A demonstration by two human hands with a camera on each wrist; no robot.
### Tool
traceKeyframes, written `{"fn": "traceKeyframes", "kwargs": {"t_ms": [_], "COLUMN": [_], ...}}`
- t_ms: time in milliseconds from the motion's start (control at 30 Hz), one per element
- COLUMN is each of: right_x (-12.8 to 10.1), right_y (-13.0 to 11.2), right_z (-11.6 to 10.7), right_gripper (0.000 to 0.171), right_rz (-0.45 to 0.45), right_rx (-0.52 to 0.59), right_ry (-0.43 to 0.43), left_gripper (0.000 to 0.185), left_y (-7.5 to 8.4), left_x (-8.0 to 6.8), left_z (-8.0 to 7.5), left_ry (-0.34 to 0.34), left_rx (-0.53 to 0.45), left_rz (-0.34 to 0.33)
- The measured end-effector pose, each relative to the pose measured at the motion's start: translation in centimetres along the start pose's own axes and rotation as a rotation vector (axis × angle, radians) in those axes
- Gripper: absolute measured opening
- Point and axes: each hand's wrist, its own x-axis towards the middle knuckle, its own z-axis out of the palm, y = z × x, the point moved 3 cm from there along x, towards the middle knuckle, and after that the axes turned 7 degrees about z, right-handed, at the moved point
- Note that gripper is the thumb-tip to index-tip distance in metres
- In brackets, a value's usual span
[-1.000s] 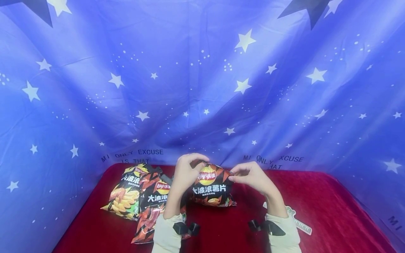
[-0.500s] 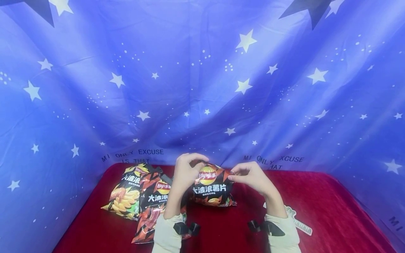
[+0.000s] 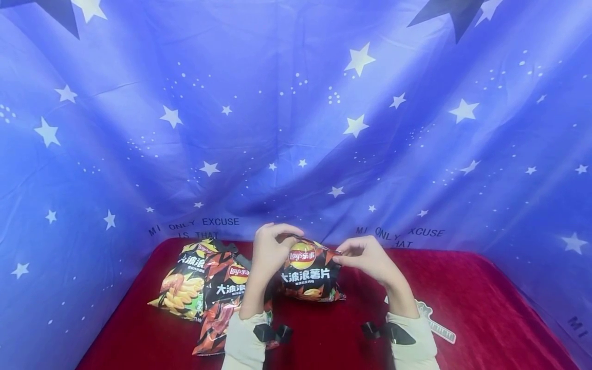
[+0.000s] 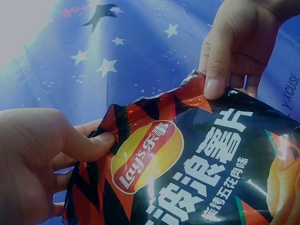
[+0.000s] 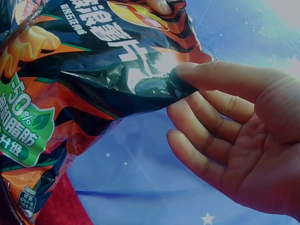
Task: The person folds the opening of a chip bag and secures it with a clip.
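A: Hands first, then. The left hand (image 3: pixel 270 246) pinches the top seam of the crisp bag (image 3: pixel 309 272) at about ten o'clock of the logo, thumb on the front and fingers curled behind. The right hand (image 3: pixel 365 257) pinches the same seam at about two o'clock, thumb tip on the front.

B: Where is the bag itself?

A: It is held upright between both hands, over the red cloth (image 3: pixel 485 303), its bottom edge low against the cloth; whether it touches I cannot tell.

B: How would you do this step well?

A: I'd judge it a tear or pull at the top seam. Bring the two pinches closer together on the seam, grip flat with the thumb pads, and pull apart evenly so the bag does not burst.

B: And off to the sides?

A: At nine o'clock of the held bag lie two more bags (image 3: pixel 203 288), overlapping, the nearer one partly behind the left forearm. At four o'clock a white flat thing (image 3: pixel 439 329) peeks from behind the right sleeve; what it is I cannot make out.

B: Anything else unclear?

A: The seam shows no opening in the wrist views, and the left fingers behind the bag are hidden.
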Motion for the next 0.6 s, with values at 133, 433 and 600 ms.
{"fn": "traceKeyframes", "kwargs": {"t_ms": [133,433,600], "right_x": [0.04,-0.04,-0.19], "right_y": [0.03,-0.11,-0.35], "right_z": [0.07,0.02,-0.01], "right_gripper": [0.013,0.012,0.012], "right_rz": [-0.002,-0.024,-0.035], "right_rx": [-0.002,-0.023,-0.011], "right_ry": [-0.009,-0.058,-0.085], "left_gripper": [0.020,0.018,0.021], "left_y": [-0.07,-0.20,-0.21], "left_x": [0.01,0.01,-0.01], "left_z": [-0.07,-0.01,0.00], "left_ry": [-0.002,-0.030,-0.048], "left_rx": [-0.006,-0.048,-0.062], "left_rz": [0.002,-0.018,-0.025]}}
